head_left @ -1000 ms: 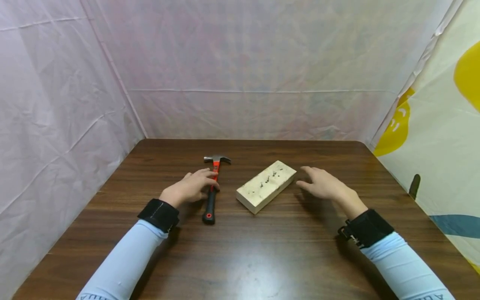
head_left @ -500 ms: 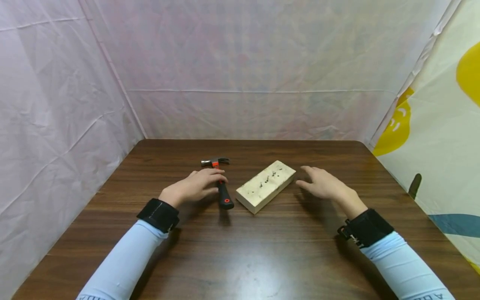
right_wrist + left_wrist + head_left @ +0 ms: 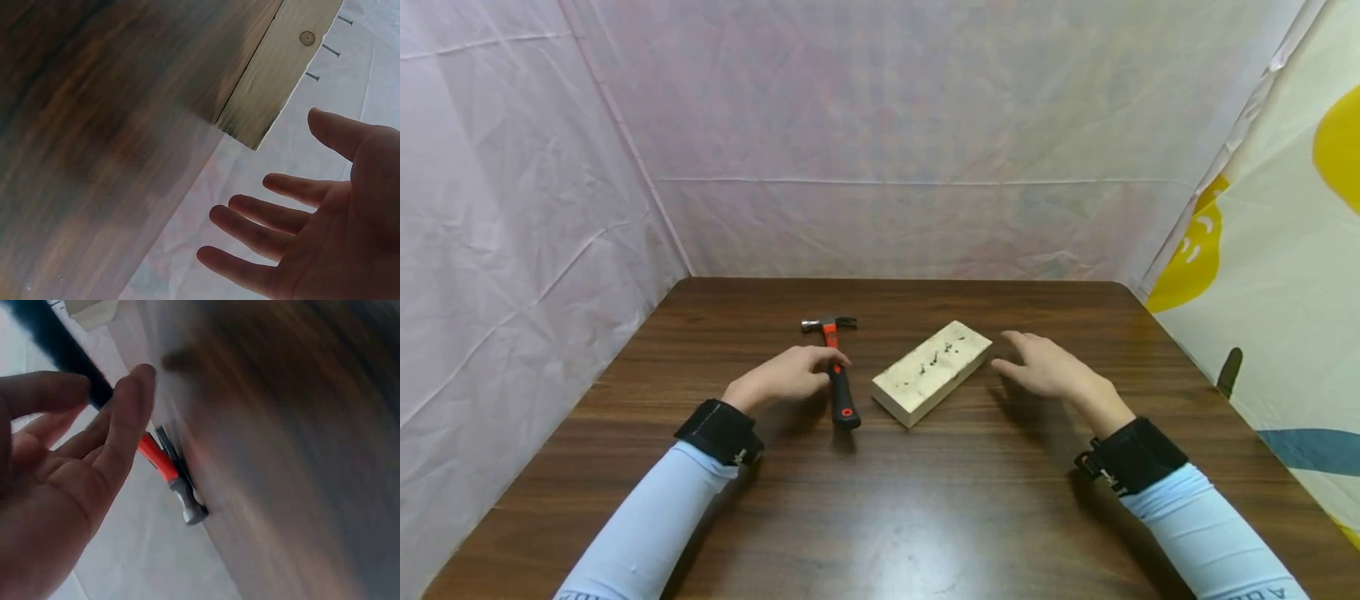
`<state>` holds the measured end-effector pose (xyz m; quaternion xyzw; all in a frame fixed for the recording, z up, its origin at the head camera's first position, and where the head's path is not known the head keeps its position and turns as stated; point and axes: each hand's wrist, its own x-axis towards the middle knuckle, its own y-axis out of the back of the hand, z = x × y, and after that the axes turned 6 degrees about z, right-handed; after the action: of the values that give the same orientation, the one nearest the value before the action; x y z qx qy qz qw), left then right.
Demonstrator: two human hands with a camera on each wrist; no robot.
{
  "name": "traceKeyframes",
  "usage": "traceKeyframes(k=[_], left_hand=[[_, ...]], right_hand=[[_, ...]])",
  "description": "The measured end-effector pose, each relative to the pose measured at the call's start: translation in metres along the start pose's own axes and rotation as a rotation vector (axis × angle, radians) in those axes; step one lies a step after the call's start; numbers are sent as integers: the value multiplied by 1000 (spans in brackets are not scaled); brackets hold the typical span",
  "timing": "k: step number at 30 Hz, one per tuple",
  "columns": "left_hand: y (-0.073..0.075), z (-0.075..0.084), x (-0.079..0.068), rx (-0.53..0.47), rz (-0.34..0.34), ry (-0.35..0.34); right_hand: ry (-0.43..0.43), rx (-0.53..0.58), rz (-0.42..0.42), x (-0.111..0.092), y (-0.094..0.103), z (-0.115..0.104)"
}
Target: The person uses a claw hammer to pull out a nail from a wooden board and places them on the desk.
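My left hand point(image 3: 786, 375) pinches a claw hammer point(image 3: 844, 400) near the middle of its handle. Black grip, red neck and grey metal head show, and the handle's butt is a little off the table, with a shadow below it. In the left wrist view, thumb and fingers point(image 3: 134, 403) lie on either side of the handle, covering part of it. To the right lies a pale wooden block point(image 3: 932, 371), set diagonally, with several nails point(image 3: 331, 50) standing out of its top. My right hand point(image 3: 1048, 367), fingers spread and holding nothing, hovers just past the block's right end.
The brown wood-grain table point(image 3: 910, 517) carries the hammer and block. White cloth point(image 3: 880, 167) hangs behind and to the left, and a patterned cloth point(image 3: 1285, 292) hangs at the right side.
My left hand has taken hold of the hammer; its butt lifted and swung right, then came back slightly toward me. The block and right hand stayed put.
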<state>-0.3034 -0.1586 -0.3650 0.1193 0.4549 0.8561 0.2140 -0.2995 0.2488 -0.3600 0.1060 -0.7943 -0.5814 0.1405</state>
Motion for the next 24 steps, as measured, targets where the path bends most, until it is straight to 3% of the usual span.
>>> traceKeyframes(k=[4,6,14,24], left_hand=[[-2,2,2,-181,48,91],[-3,3,3,-221,84,108],[-8,7,2,-304,164,163],[-15,5,3,-313,230,190]], right_hand=[[8,-3,9,0,1,-2],[7,-6,15,0,2,-2],[4,-6,5,0,2,-3],[6,1,3,0,0,-3]])
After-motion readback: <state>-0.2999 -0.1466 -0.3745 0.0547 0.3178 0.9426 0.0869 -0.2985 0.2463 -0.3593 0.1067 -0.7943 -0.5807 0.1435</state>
